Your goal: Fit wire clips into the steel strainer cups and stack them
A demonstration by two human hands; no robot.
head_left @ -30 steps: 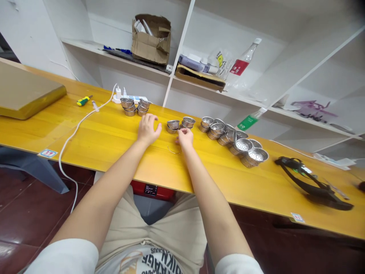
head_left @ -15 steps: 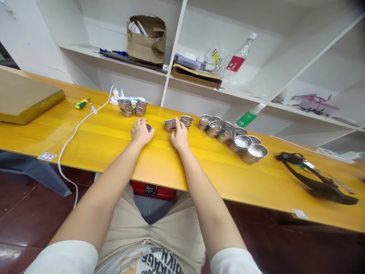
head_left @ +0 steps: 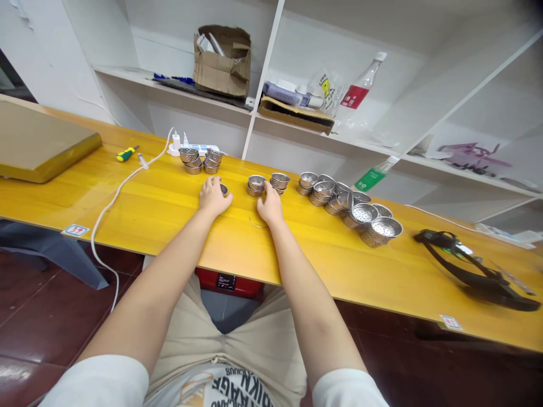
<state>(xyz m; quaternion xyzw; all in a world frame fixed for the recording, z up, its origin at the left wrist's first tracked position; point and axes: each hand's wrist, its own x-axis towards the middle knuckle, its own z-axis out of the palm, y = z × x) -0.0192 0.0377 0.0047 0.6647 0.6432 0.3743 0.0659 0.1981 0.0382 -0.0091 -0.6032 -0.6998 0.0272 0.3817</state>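
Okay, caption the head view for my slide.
Two bare hands among perforated metal cups on a yellow table.

seen from the wearer's head, a lone camera faces forward and down, close above the lap [head_left: 186,339], framing the left hand [head_left: 213,196] and right hand [head_left: 270,207] near center, the table [head_left: 237,243] slanting down rightward and shelves [head_left: 265,62] farther off across the top.

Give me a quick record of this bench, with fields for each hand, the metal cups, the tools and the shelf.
left hand: over a small metal cup
right hand: at the middle cup stacks
far-left cups: stacked, before the power strip
right cups: large stacked cluster
tool: green-yellow screwdriver
shelf: torn cardboard box, red-labelled bottle
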